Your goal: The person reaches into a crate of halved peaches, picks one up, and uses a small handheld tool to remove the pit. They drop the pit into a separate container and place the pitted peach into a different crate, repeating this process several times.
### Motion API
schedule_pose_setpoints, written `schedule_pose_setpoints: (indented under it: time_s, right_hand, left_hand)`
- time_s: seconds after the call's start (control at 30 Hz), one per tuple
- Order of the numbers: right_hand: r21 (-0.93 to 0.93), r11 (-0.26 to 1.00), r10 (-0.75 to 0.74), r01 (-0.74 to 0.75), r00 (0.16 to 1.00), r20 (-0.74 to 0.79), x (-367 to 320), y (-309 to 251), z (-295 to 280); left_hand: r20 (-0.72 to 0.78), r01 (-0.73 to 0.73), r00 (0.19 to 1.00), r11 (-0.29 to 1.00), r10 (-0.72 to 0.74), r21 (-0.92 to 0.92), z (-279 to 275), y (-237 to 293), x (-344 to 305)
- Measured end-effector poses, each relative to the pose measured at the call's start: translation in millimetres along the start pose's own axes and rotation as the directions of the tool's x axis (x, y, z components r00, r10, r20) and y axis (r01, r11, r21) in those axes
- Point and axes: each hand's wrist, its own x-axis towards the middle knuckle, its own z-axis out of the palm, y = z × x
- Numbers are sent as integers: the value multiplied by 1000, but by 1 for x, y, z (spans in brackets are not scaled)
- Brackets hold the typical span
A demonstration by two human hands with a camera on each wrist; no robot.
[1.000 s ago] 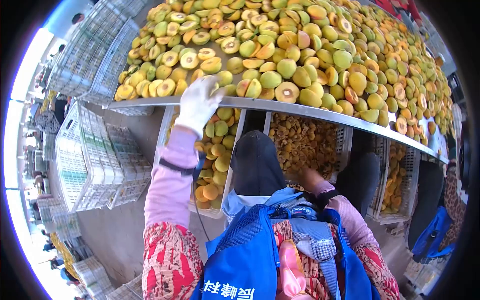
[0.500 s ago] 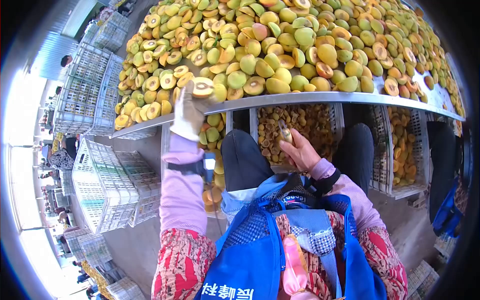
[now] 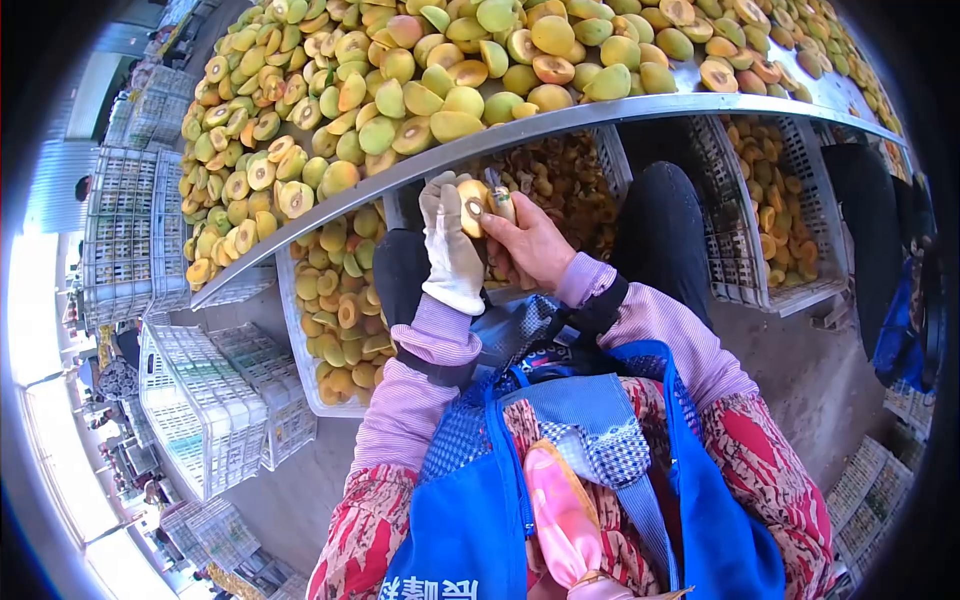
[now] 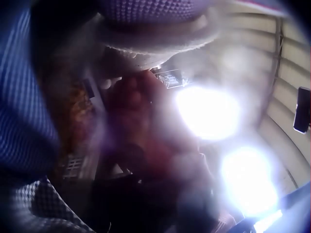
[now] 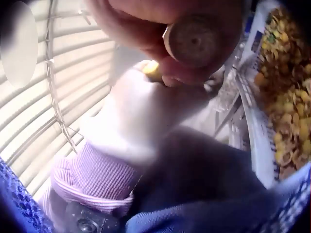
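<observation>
In the head view my left hand (image 3: 450,250), in a white glove, holds a yellow peach half (image 3: 473,206) upright, its cut face showing the brown centre. My bare right hand (image 3: 537,243) grips a short tool with a round wooden handle (image 3: 503,205), close beside the peach half. From the right wrist the flat handle end (image 5: 194,41) shows within the curled fingers, with the gloved hand behind it. The tool's working tip is hard to make out against the fruit. Glare and blur cover most of the left wrist view, where the glove's cuff (image 4: 141,53) shows.
A metal-edged table (image 3: 420,168) heaped with halved peaches spans the front. Beneath it stand a crate (image 3: 298,345) of peach halves at left, pits and scraps (image 3: 580,180) between the knees, and another filled crate (image 3: 745,290) at right. Stacked white crates (image 3: 205,400) stand at left.
My left hand has come from the table's edge, with a peach half, down and right to meet my right hand. The right hand has risen with its tool. The head view has shifted.
</observation>
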Motion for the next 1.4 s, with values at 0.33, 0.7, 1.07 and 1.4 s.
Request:
schedule_pose_setpoints:
  time_s: [0.33,0.7,1.07,1.4]
  right_hand:
    - [-161,982,-114,99,990,-85,15,10,-11]
    - [43,998,56,-54,996,-63,15,11,-24]
    - [-270,962,-74,31,986,-151,15,26,-27]
    - [-235,965,-132,118,990,-43,-12,14,-20]
  left_hand:
    - [32,255,967,965,-253,-62,-4,-7,10]
    - [247,-52,969,987,12,153,-12,-4,-8]
    - [297,188,903,908,-310,374,-31,-16,1]
    - [29,197,980,959,-195,-204,-13,-14,-6]
